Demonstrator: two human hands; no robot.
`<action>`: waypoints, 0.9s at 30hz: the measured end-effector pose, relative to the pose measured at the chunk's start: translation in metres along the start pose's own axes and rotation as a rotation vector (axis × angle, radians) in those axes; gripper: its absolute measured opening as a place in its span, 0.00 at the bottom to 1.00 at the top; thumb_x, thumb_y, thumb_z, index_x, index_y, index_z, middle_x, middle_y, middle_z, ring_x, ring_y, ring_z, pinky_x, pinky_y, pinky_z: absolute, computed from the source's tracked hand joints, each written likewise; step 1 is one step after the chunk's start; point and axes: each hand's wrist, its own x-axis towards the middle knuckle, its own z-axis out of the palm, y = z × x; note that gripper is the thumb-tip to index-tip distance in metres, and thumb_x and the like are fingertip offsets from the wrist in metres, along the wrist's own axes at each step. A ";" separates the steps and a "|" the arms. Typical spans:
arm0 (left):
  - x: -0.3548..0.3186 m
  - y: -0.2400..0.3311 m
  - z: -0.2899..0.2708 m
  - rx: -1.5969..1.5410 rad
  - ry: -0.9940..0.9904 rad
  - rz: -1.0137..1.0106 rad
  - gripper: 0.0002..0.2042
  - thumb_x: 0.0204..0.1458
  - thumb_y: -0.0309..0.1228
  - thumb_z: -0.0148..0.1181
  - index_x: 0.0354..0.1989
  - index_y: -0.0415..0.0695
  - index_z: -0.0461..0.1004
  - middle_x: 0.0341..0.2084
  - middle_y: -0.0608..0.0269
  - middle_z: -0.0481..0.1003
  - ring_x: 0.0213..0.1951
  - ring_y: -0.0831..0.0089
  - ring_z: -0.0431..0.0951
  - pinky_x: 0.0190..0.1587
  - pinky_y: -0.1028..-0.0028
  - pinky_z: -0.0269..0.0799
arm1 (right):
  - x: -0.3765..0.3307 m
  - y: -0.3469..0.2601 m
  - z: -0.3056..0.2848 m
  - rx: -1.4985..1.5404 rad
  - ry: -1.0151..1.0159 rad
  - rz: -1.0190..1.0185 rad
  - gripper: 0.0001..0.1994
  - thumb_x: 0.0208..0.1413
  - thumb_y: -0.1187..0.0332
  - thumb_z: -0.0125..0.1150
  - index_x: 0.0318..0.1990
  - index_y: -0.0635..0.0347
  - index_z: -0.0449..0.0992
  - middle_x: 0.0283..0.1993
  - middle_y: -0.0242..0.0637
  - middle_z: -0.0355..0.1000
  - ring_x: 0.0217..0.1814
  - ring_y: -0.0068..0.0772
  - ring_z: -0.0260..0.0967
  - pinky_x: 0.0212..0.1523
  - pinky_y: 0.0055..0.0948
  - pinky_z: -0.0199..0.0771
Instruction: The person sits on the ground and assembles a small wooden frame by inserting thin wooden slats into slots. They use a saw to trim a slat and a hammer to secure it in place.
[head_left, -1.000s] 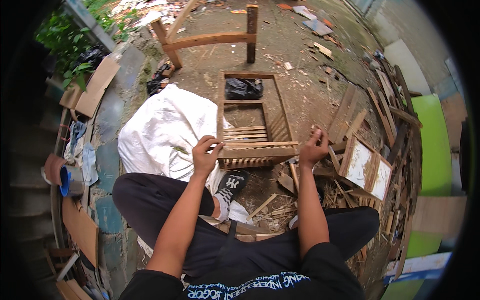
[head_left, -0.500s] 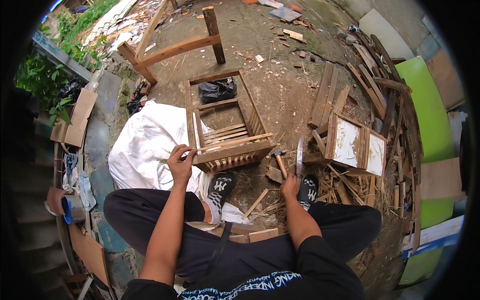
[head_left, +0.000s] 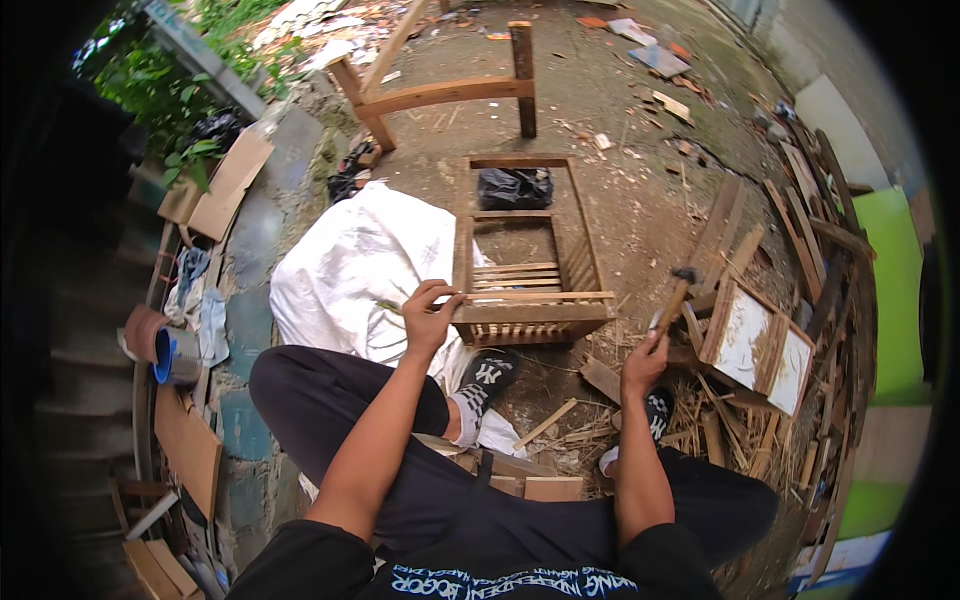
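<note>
A slatted wooden frame (head_left: 585, 225) lies on the ground before me, a thin wooden strip (head_left: 540, 296) running across its near end. At the strip's left end my left hand (head_left: 430, 314) is closed in a pinch against the frame's corner. Whatever is between those fingertips is too small to make out. A thin greenish stick (head_left: 388, 307) pokes out beside that hand. My right hand (head_left: 643, 370) grips a hammer (head_left: 674, 303) by its wooden handle, its dark head raised to the right of the frame.
A white sack (head_left: 335, 265) is spread left of the frame; a black plastic bag (head_left: 515, 188) lies beyond its slats. A wood-edged box (head_left: 762, 345) with white panels stands at right, near piled planks (head_left: 800, 240). Behind stands a larger wooden frame (head_left: 450, 95).
My right hand has lifted the hammer up and away from beside my foot. My left hand stays at the frame's corner. The whole view has shifted, moving the scene rightward in the picture.
</note>
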 end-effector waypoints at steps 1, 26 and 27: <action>0.000 0.001 0.002 -0.011 -0.009 -0.030 0.07 0.49 0.23 0.75 0.35 0.36 0.84 0.37 0.62 0.80 0.33 0.78 0.80 0.28 0.78 0.76 | 0.003 -0.019 -0.004 0.088 -0.021 -0.053 0.12 0.71 0.64 0.51 0.45 0.66 0.74 0.32 0.51 0.76 0.31 0.50 0.73 0.34 0.43 0.71; -0.001 0.001 -0.004 -0.103 -0.080 -0.085 0.07 0.50 0.24 0.74 0.37 0.40 0.85 0.39 0.61 0.81 0.38 0.75 0.82 0.33 0.76 0.79 | -0.114 -0.182 -0.023 0.140 -0.838 -0.577 0.33 0.64 0.78 0.56 0.75 0.38 0.62 0.35 0.52 0.76 0.36 0.60 0.76 0.39 0.49 0.75; -0.002 -0.001 -0.005 -0.086 -0.077 -0.080 0.07 0.50 0.23 0.74 0.37 0.40 0.85 0.39 0.60 0.81 0.38 0.75 0.82 0.34 0.76 0.79 | -0.115 -0.180 -0.022 0.130 -0.839 -0.584 0.34 0.64 0.78 0.57 0.75 0.38 0.62 0.35 0.52 0.76 0.36 0.59 0.76 0.39 0.49 0.75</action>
